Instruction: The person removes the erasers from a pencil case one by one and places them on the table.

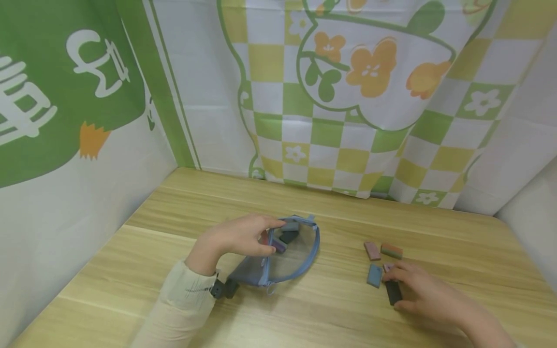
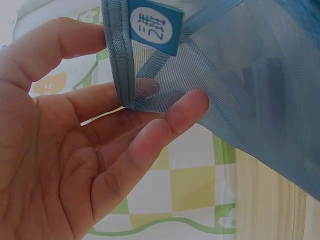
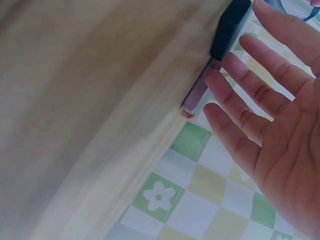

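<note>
My left hand (image 1: 243, 235) holds the edge of a blue mesh zip pouch (image 1: 310, 261), which lies open on the table. In the left wrist view its fingers are on both sides of the pouch's bound edge (image 2: 120, 60), beside a blue label (image 2: 156, 26). Several small rectangular blocks, among them a grey one (image 1: 290, 226) and a purple one (image 1: 280, 245), are inside. My right hand (image 1: 428, 292) is at a black block (image 1: 393, 293), thumb near one end and fingertips near the other. In the right wrist view its fingers look extended beside this dark block (image 3: 230, 30).
Near the right hand lie a blue block (image 1: 374, 275), a pink block (image 1: 372, 251), an orange and green block (image 1: 391, 251) and a small pinkish block (image 1: 388, 267) partly under the fingers. The wooden table (image 1: 330, 314) meets a patterned curtain (image 1: 344, 145) at the back.
</note>
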A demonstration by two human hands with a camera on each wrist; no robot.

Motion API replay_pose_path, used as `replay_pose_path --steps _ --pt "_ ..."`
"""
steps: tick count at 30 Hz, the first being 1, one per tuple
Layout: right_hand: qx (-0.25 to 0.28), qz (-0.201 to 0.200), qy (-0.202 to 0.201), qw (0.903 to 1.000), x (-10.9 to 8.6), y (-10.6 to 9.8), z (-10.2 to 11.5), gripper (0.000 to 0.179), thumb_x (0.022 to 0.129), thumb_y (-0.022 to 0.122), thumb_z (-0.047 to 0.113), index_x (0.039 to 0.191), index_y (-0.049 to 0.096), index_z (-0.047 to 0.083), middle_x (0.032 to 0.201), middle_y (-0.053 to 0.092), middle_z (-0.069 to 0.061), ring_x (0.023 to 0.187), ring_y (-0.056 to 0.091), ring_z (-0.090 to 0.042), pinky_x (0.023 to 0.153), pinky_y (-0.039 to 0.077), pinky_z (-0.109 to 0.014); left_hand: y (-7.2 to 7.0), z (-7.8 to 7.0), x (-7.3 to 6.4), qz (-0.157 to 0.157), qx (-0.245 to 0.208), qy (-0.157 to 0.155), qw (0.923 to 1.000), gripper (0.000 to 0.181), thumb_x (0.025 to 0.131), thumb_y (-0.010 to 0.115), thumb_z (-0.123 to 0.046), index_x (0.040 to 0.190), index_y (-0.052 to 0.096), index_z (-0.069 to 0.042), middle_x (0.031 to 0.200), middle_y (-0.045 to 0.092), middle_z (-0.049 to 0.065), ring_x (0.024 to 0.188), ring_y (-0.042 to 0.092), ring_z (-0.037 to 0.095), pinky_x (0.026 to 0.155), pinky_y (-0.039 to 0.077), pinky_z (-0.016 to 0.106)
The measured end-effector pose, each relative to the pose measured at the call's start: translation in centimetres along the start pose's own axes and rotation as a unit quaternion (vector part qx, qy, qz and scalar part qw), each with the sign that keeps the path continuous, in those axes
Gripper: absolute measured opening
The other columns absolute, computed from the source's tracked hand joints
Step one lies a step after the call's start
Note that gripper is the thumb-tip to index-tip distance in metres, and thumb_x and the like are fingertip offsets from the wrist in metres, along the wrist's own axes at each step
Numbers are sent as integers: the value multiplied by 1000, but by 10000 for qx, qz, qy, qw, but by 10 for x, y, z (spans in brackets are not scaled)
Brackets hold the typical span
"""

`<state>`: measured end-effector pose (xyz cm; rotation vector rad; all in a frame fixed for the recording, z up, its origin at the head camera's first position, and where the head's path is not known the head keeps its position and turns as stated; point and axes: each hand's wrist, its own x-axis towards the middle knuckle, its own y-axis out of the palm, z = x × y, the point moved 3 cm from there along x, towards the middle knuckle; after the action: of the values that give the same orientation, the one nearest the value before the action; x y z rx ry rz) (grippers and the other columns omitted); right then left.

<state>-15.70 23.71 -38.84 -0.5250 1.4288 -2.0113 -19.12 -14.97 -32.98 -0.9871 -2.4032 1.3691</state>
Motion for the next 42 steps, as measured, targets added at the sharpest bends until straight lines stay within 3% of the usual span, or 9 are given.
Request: replay_pose_path --steps 5,11,15,17,22,30,42 --pt "-76 -200 -115 9997 3 -7 7 41 81 80 29 117 66 18 121 60 5 109 63 -23 89 55 -41 0 0 0 -2 9 0 10000 64 91 64 -22 148 44 0 134 60 14 87 61 11 75 50 26" --pt "35 -436 -193 9989 14 -14 15 41 82 79 17 121 67 11 135 55 -14 124 55 -41 92 52 -50 0 0 0 -12 43 14 10000 64 91 64 -22 148 44 0 137 58 15 88 61 12 75 50 26" --pt "64 -442 -296 9986 22 -15 21 39 85 76 15 122 67 9 119 59 -4 109 62 -26 84 56 -40 0 0 0 -25 51 15 10000 64 91 64 -22 148 44 -1 135 59 14 87 61 11 75 50 26" --pt "203 -393 -363 9984 26 -16 24 40 86 75 15 124 65 6 118 59 -5 102 63 -21 80 57 -34 0 0 0 -33 62 1 10000 64 91 64 -22 148 44 -1 136 59 14 87 61 11 75 50 26" --pt "434 -372 -413 9975 36 -17 32 42 88 73 15 127 62 2 136 55 -22 105 65 -30 79 58 -33 0 -1 0 -34 53 66 10000 65 90 64 -22 147 44 1 137 58 15 88 61 12 75 51 25" --pt "-30 -781 -801 9937 61 -15 47 41 85 76 10 124 64 9 122 62 -3 102 65 -21 80 57 -33 0 -2 0 -24 47 128 9999 64 90 63 -21 147 44 2 136 58 16 87 61 13 74 50 24" --pt "-59 -973 -1003 9902 87 -9 61 40 84 77 10 123 65 8 123 63 -6 114 63 -25 94 54 -41 -1 -4 0 -20 94 155 9998 65 89 63 -20 146 44 5 139 56 18 85 60 10 72 49 23"
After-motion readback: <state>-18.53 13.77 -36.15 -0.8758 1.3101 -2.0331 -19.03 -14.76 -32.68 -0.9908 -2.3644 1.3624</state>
